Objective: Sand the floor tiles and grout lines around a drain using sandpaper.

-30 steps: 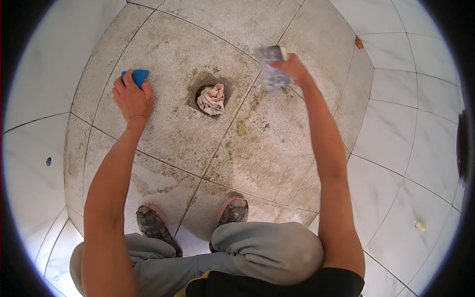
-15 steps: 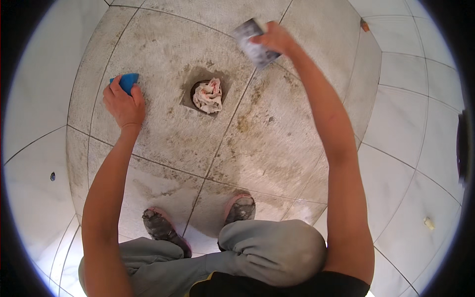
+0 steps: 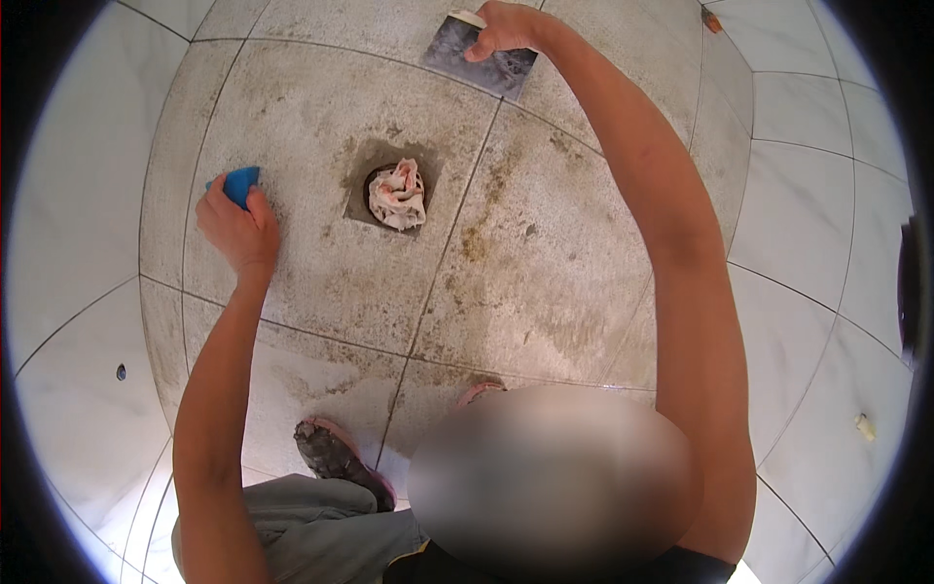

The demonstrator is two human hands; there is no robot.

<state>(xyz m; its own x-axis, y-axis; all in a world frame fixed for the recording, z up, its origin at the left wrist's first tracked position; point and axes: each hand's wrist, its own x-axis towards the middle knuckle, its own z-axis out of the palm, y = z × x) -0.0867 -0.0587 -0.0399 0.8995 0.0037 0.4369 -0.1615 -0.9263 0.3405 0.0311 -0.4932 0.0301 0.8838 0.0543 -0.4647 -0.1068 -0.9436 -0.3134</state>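
Note:
My left hand is closed round a small blue pad, maybe a sponge, low over or on the dirty floor tiles. At the far side, my right arm reaches out and my right hand grips a wide scraper with a grey metal blade and a pale back edge. Its blade lies flat at or close to the floor, near a tile joint. Between the hands, closer to the left one, a crumpled whitish cloth with reddish marks is stuffed into a round hole in a square cutout.
Floor tiles carry greyish and brown residue. White wall tiles rise on the left and right. A reddish fragment sits at the far right edge. My shoe and bent legs are close by; a blurred patch covers part of them.
My right hand has moved the scraper farther away and to the left, and its blade now lies flatter. My left hand stays nearly in place with the blue pad.

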